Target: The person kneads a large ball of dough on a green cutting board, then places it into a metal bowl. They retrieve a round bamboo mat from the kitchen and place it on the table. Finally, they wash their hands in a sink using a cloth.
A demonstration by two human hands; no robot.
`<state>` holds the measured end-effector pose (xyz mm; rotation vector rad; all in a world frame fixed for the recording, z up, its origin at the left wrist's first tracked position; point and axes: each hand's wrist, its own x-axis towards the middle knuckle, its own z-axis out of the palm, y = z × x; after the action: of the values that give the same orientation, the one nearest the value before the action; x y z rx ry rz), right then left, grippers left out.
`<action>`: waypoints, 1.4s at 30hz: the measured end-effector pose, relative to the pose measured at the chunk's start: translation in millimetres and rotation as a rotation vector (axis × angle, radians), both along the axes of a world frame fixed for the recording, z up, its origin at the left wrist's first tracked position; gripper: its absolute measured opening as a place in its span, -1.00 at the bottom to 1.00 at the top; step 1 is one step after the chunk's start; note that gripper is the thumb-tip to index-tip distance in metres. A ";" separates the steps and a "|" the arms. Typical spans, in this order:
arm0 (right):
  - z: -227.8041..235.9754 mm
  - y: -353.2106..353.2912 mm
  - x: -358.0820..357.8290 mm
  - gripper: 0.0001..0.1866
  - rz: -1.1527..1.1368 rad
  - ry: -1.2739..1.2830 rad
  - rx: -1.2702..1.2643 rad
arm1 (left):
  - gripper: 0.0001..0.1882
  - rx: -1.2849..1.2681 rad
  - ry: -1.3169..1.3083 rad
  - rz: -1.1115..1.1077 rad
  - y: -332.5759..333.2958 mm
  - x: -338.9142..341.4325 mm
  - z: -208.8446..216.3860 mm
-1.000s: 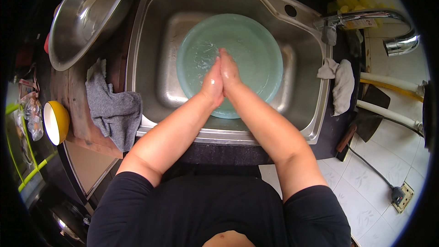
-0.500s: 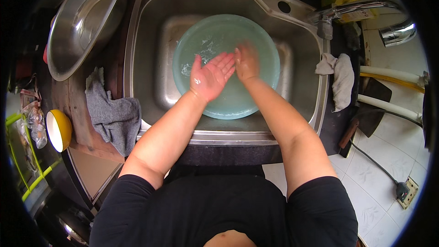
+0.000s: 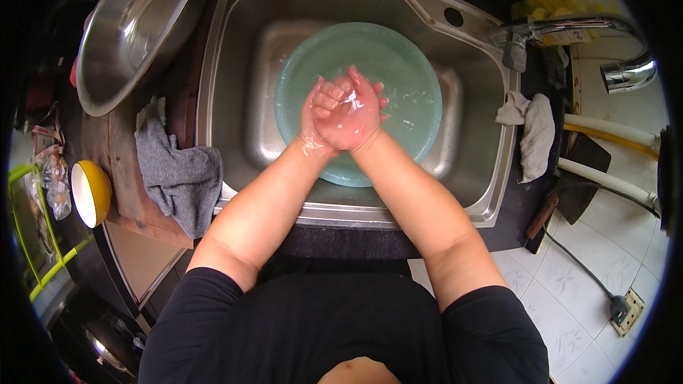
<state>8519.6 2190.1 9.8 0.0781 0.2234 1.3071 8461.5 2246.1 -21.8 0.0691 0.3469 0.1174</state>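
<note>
Head view: two hands (image 3: 348, 117) touching, one basin (image 3: 420, 146); fingers (image 3: 326, 97) hard to count

Room: kitchen with a white tiled wall (image 3: 597, 259) to the right of the grip (image 3: 350, 115), its tiles faintly leaf-patterned. A socket (image 3: 635, 311) with a black plug (image 3: 620, 307) was set there, lower right of the grip. Two white pipes (image 3: 606, 177) crossed farther up on that side. The dark counter (image 3: 341, 242) had its front edge on the near side of the grip. A brown wooden top (image 3: 117, 188) stood to the left, a pale cabinet panel (image 3: 139, 259) below it. Light: bright on the tiles, dimmer far left of the grip.
</note>
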 end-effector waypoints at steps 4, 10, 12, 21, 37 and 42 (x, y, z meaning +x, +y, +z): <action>39.3 20.4 -3.2 -0.58 -0.055 -0.883 -0.708 | -0.50 -0.093 -0.115 -0.047 -7.5 1.2 -18.6; 2.0 10.7 -7.6 -0.62 -0.374 -2.039 -1.129 | -0.39 0.077 0.130 -0.040 -6.7 0.2 48.6; 0.2 2.8 -26.3 -0.64 -0.339 -2.089 -1.048 | -0.40 0.209 0.366 0.087 -4.2 0.6 47.1; -3.2 -3.4 -18.7 -0.42 0.002 -1.010 -1.065 | -0.49 0.249 0.482 0.067 -26.8 -1.8 42.4; -2.9 -19.5 -29.9 -0.42 -0.022 -2.046 -1.238 | -0.39 0.098 0.421 0.205 -10.7 -0.8 20.7; 1.5 -15.0 -29.0 -0.41 -0.067 -2.438 -1.098 | -0.46 -0.226 -0.226 0.054 -12.4 -8.8 -10.6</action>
<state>8490.6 2175.1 11.3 -2.2299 -1.1469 0.2971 8452.7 2233.7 -32.4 -0.1762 0.1346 0.1369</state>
